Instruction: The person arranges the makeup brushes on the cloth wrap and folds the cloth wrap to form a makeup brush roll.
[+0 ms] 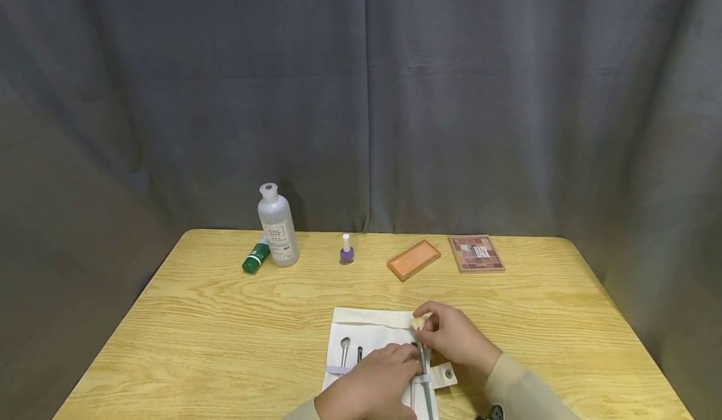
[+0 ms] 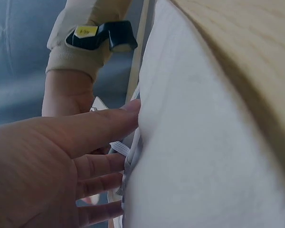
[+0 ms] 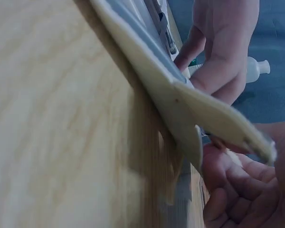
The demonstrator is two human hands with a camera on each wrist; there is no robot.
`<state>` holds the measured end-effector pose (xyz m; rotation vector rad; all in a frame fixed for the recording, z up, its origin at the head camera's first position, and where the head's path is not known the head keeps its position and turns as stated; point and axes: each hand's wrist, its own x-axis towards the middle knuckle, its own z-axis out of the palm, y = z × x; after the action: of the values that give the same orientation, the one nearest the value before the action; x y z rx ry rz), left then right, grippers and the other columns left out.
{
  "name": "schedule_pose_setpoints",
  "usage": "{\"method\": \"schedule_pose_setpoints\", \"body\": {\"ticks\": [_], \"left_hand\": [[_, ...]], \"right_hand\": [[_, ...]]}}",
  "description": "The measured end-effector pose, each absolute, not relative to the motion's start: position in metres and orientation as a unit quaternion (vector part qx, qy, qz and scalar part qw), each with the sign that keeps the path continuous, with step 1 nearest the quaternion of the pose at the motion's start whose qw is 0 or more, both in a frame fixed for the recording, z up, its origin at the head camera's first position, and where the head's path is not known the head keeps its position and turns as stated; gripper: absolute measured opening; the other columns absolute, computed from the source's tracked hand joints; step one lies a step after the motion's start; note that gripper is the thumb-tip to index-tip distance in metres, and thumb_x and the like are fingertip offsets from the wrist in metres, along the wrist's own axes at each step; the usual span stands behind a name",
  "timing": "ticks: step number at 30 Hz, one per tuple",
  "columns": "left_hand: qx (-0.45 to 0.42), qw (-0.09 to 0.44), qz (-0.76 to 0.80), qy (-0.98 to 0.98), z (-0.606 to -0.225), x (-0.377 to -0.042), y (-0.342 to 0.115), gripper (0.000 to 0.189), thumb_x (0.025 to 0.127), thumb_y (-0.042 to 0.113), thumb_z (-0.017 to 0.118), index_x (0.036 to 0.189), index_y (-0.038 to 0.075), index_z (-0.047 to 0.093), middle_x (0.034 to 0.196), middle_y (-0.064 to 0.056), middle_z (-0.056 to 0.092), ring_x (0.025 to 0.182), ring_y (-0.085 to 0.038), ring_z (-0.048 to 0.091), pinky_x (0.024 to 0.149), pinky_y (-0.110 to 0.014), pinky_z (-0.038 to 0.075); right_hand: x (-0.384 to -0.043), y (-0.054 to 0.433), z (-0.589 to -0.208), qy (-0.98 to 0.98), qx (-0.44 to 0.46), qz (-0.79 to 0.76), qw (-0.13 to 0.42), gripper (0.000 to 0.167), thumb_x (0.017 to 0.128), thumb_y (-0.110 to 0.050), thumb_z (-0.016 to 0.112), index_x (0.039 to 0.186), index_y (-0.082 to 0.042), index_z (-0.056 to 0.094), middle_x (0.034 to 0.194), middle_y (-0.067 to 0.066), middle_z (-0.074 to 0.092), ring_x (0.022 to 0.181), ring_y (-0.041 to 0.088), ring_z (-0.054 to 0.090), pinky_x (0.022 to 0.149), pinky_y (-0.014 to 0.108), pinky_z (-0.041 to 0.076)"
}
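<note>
A white fabric brush roll (image 1: 383, 335) lies unfolded near the table's front, with slim makeup brushes (image 1: 345, 345) tucked under a lilac elastic band (image 1: 338, 370). At its right side, my right hand (image 1: 454, 338) pinches the pale bristle head of a makeup brush (image 1: 418, 323); the silvery handle runs down through the band. My left hand (image 1: 375, 379) rests on the roll, its fingers (image 2: 99, 165) fairly straight and touching the brushes area. It hides the middle of the band. A snap tab (image 1: 444, 375) sticks out from the roll's right edge.
Along the back of the wooden table stand a clear bottle (image 1: 279, 232), a green tube (image 1: 256, 257) and a purple nail polish bottle (image 1: 346, 255). Farther right lie an orange case (image 1: 413, 260) and a makeup palette (image 1: 477, 254). A grey curtain (image 1: 361, 94) hangs behind.
</note>
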<state>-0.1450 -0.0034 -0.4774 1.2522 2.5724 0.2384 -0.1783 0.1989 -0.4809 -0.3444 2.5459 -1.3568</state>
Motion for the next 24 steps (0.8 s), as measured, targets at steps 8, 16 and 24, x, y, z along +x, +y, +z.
{"method": "schedule_pose_setpoints", "body": {"ticks": [8, 16, 24], "left_hand": [[0.424, 0.140, 0.097, 0.889, -0.475, -0.145, -0.004, 0.065, 0.075, 0.049, 0.085, 0.130, 0.020, 0.064, 0.142, 0.009, 0.048, 0.131, -0.010, 0.045, 0.105, -0.029, 0.043], [0.414, 0.155, 0.128, 0.888, -0.478, -0.145, -0.004, 0.064, 0.074, 0.042, 0.087, 0.129, 0.021, 0.063, 0.138, 0.012, 0.046, 0.132, -0.010, 0.041, 0.095, -0.026, 0.050], [0.417, 0.153, 0.132, 0.886, -0.478, -0.144, -0.005, 0.058, 0.074, 0.041, 0.087, 0.124, 0.022, 0.063, 0.138, 0.011, 0.045, 0.133, -0.010, 0.041, 0.093, -0.027, 0.051]], "right_hand": [[-0.163, 0.198, -0.482, 0.881, -0.133, -0.431, 0.146, 0.021, 0.090, -0.009, 0.072, 0.109, -0.003, 0.064, 0.073, -0.001, 0.061, 0.057, 0.010, 0.054, 0.048, 0.025, 0.046], [-0.151, 0.195, -0.481, 0.898, -0.185, -0.377, 0.134, 0.019, 0.089, -0.005, 0.069, 0.108, -0.008, 0.066, 0.073, -0.007, 0.061, 0.061, 0.006, 0.053, 0.058, 0.024, 0.047], [-0.141, 0.197, -0.483, 0.901, -0.173, -0.375, 0.131, 0.028, 0.092, -0.011, 0.070, 0.119, -0.007, 0.066, 0.077, -0.007, 0.058, 0.064, 0.006, 0.051, 0.057, 0.023, 0.045]]}}
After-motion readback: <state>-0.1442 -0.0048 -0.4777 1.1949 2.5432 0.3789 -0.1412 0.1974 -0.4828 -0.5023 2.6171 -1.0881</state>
